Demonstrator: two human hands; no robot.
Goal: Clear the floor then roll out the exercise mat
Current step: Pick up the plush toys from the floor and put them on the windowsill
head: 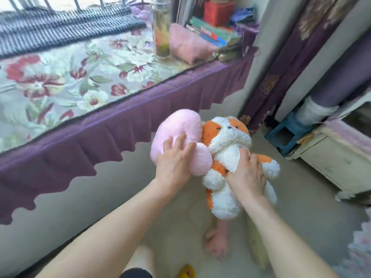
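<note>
Two soft toys are in your grip, held side by side and touching above the pale floor (120, 187). Your left hand (174, 159) closes over the lower lobe of the pink heart-shaped plush cushion (176, 127), its fingers spread and pressed into the fabric. Your right hand (248, 174) clutches the orange-and-white plush dog (224, 145) by its belly, fingers dug into the white fur. The dog's head points up and away from you, and its legs hang toward the floor.

Below the toys, on the floor, lie a blurred pinkish soft thing (216, 243) and a pale yellow shape (258, 247), both too smeared to name.

To your left runs the window ledge (60, 81) under a floral cover with a purple frilled skirt. At its far end stand a tall glass vase (160, 31), a second pink plush piece (188, 45) and a stack of books (216, 36).

At the right, a long purple roll (341, 77) with a white-wrapped lower end stands upright behind a blue plastic stool (289, 137), next to a cream cabinet (331, 163). You cannot tell for certain whether this roll is the exercise mat.
</note>
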